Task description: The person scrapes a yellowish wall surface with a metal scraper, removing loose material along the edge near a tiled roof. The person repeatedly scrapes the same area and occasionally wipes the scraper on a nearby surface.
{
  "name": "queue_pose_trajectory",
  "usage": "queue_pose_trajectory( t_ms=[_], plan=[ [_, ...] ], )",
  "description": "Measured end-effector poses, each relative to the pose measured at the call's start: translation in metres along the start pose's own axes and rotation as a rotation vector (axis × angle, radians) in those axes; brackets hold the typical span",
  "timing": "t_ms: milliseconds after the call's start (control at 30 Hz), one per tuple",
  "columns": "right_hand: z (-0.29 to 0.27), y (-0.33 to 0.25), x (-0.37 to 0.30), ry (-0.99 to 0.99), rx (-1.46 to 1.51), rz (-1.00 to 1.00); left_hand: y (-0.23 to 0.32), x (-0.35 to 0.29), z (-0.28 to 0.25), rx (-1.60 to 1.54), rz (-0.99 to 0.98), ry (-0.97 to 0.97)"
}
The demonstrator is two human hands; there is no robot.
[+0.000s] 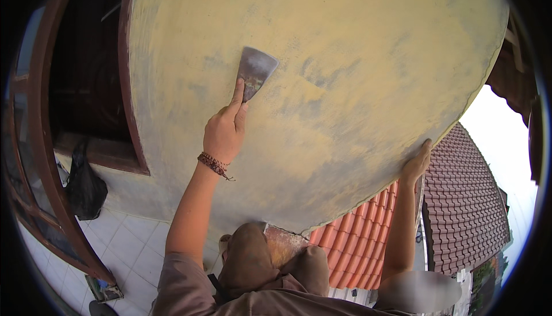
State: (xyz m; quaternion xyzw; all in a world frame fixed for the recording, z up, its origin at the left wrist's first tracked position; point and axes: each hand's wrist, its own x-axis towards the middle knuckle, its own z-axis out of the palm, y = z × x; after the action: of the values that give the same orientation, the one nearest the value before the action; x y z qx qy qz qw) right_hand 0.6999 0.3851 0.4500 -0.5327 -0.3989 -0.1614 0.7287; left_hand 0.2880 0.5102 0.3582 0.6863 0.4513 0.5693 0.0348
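Observation:
My left hand (225,133) is closed around a scraper (256,67) with a wide, worn metal blade, the index finger stretched along it. Its blade lies against, or very close to, a yellow wall (368,34) with grey, patchy, rubbed areas. The scraper's handle is mostly hidden in the hand. Over at the wall's right edge, my right hand (416,163) rests with its fingers stretched out along the surface, holding no tool. A braided bracelet (214,165) circles my left wrist.
Left of the wall is a dark opening in a brown frame (127,74), with an open window panel (40,115) swung outward. A black plastic bag (86,186) hangs below it, above white floor tiles (131,244). Past the wall's edge lie orange roof tiles (359,238) and a brown roof (463,201).

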Motion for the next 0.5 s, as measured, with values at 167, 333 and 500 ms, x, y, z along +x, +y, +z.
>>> queue_pose_trajectory(
  t_ms=[167, 333, 500],
  plan=[
    [-0.006, 0.002, 0.005, -0.036, 0.035, -0.013, -0.013, -0.022, 0.004, 0.077, 0.078, 0.068],
    [-0.001, -0.003, 0.001, -0.04, 0.037, -0.008, -0.012, 0.01, -0.011, 0.036, 0.052, 0.102],
    [-0.007, 0.004, 0.006, -0.06, 0.075, -0.063, -0.033, -0.011, 0.003, -0.031, 0.046, 0.128]
  ],
)
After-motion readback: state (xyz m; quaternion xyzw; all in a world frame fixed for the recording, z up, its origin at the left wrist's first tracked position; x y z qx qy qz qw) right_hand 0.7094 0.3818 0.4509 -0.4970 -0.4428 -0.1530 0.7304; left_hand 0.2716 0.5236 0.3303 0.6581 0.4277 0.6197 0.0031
